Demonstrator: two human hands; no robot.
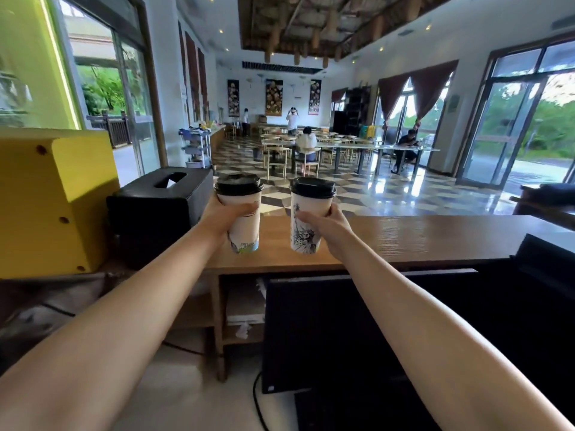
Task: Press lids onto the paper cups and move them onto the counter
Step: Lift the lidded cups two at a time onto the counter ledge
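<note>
We hold two lidded cups at the wooden surface [404, 237], a dining hall beyond.
Left of frame: a yellow box [53, 197] and black tissue box [158, 206]. At centre our left hand [222, 217] curls its fingers [249, 209] round the left cup [245, 227], our right hand [329, 227] round the right cup [306, 228], both arms outstretched.

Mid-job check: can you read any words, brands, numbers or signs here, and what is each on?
No text is legible.
White paper cup with a green and blue print, in the left hand: faint marks by the fingers, too blurred to read.
White paper cup with a black statue drawing, in the right hand: no words visible.
Dark hanging posters on the far wall: too small to read.
</note>
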